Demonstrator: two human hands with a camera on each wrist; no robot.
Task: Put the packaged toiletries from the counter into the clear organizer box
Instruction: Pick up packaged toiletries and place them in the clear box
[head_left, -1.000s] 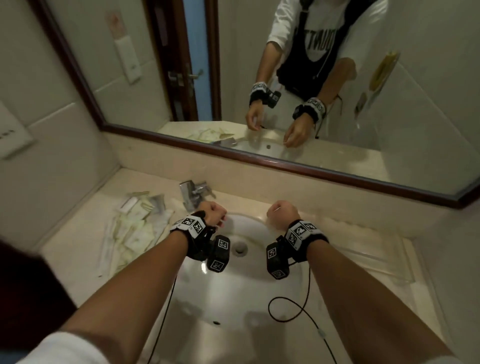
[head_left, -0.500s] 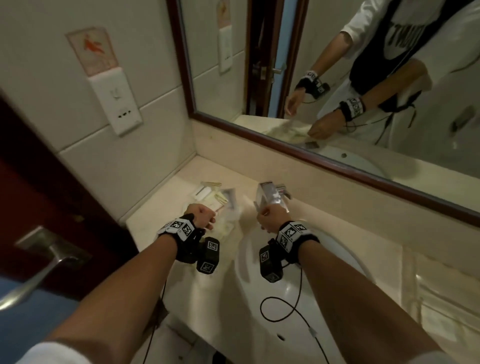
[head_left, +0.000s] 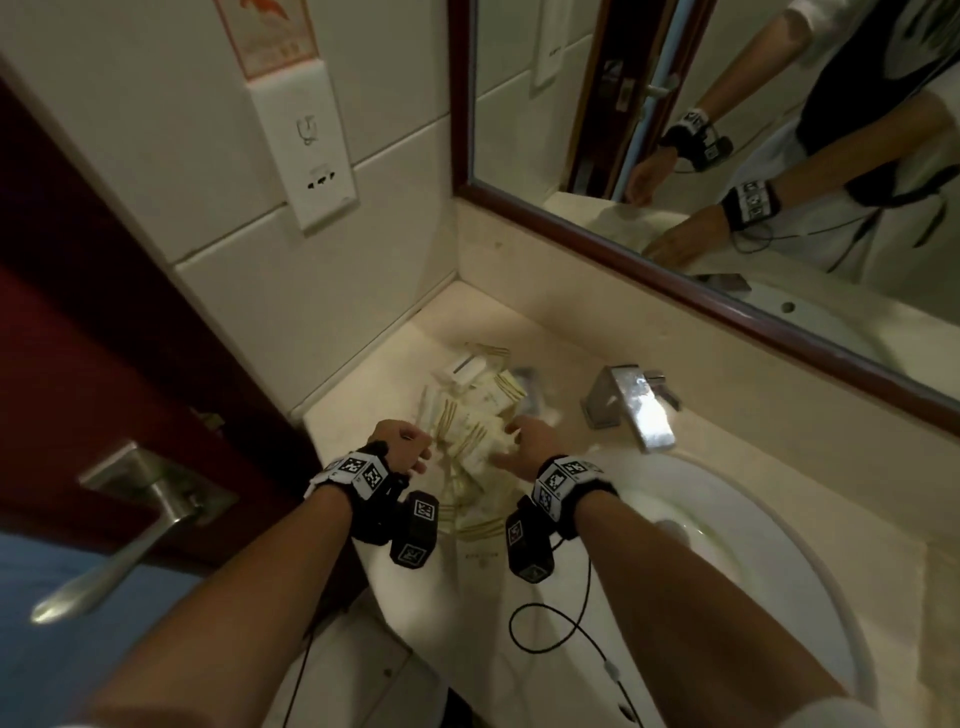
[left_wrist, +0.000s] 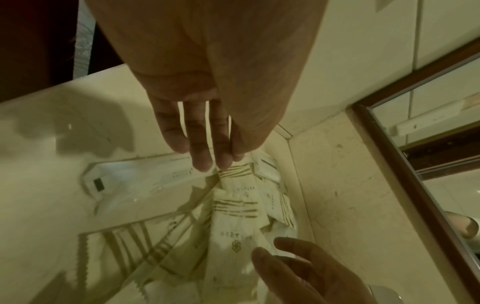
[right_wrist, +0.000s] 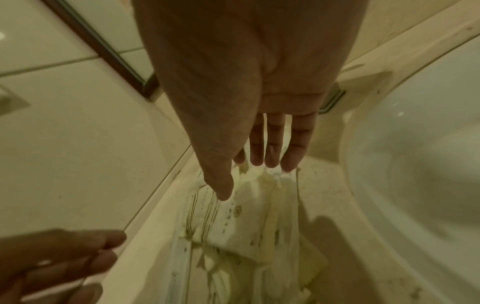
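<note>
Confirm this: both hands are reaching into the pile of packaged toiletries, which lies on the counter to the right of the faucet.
Wrong side. In the head view the pile of packaged toiletries lies on the counter to the left of the faucet. The left hand and right hand are indeed reaching into it.

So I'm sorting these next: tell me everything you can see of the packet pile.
The packet pile is a loose, overlapping heap of flat cream sachets with gold stripes and small print, some crumpled, on the counter left of the faucet. Both hands reach over it; the right hand's fingers touch its top.
</note>
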